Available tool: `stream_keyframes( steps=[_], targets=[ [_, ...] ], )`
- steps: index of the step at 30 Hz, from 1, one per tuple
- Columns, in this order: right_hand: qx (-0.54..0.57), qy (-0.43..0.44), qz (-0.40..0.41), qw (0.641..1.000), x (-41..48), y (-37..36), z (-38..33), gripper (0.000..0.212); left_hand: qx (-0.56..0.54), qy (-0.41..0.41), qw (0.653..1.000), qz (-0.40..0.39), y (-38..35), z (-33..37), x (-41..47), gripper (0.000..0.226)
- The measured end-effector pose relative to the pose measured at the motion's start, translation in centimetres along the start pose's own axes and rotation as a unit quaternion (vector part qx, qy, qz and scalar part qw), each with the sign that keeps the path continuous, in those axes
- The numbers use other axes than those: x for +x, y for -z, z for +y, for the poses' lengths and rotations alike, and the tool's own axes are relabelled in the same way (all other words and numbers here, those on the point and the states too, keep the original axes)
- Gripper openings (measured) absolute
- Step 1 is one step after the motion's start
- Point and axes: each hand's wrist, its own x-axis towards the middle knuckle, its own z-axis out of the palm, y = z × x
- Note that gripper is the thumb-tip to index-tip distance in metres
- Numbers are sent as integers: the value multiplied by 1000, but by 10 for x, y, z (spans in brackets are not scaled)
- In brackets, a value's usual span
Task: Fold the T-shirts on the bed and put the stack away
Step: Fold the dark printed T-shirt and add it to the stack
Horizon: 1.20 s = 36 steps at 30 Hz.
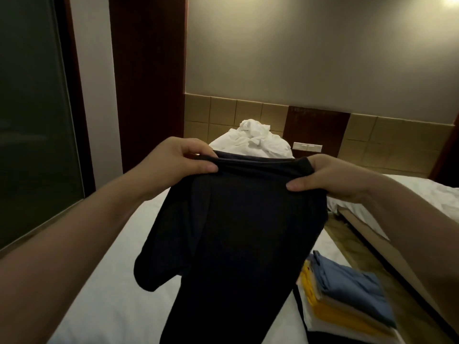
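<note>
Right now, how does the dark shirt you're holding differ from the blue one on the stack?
The dark T-shirt hangs unfolded, held up at its top edge by the left hand and right hand; the blue shirt lies folded, untouched. The dark T-shirt is off the stack; the blue shirt tops it. Both are over the bed.

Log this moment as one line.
phase: dark T-shirt held up | left hand: grips top edge | right hand: grips top edge | folded stack: on bed, blue topmost

Dim warm room light, bright lamp glare [450,0] at one o'clock, wide-angle bending at the edges, folded stack [347,294] at five o'clock motion-blurred, dark T-shirt [236,244] nearly detailless
</note>
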Motion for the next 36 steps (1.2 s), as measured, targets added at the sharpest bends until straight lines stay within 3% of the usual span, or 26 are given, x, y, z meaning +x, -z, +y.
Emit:
stream_keyframes(
  steps=[2, 5, 9, 12, 16, 20, 22, 24, 26, 29, 33, 36],
  targets=[
    [39, -19, -13, 999, 1, -9, 10, 55, -22, 31, 999, -18, 0, -8, -4, 17],
    [45, -27, -4, 999, 2, -23, 13, 17, 5, 88, 994, -69, -5, -24, -10, 13],
    [70, -38, 41, 996, 4, -29, 5, 10, -35, 158, 982, -96, -10, -45, -22, 8],
    [87, -36, 13, 995, 3, -25, -2, 18, -128, 186, 969, -102, -9, -52, -30, 14],
    [42, -53, -84, 994, 2, -16, -2, 49, -230, 181, 945, -145, -9, -57, -37, 14],
    [38, -73, -135, 987, 0, -6, 6, 82, -264, 159, 950, -53, -15, -70, -37, 23],
    [-6, -89, -158, 983, -1, -8, 8, 77, -179, 136, 974, -10, -25, -74, -37, 9],
    [-57, -102, -163, 980, -1, -10, 9, 55, -84, 104, 991, 12, -36, -80, -36, 5],
    [-65, -109, -149, 981, 0, -9, 10, 37, -55, 108, 993, 4, -42, -83, -34, 6],
    [6, -112, -126, 986, 0, -3, 12, 29, -160, 176, 968, -85, -42, -98, -34, 5],
    [79, -127, -103, 983, 4, 0, 19, 32, -365, 237, 876, -209, -45, -124, -40, 55],
    [89, -131, -122, 980, 7, 1, 25, 62, -353, 261, 869, -227, -54, -133, -40, 65]
  ],
)
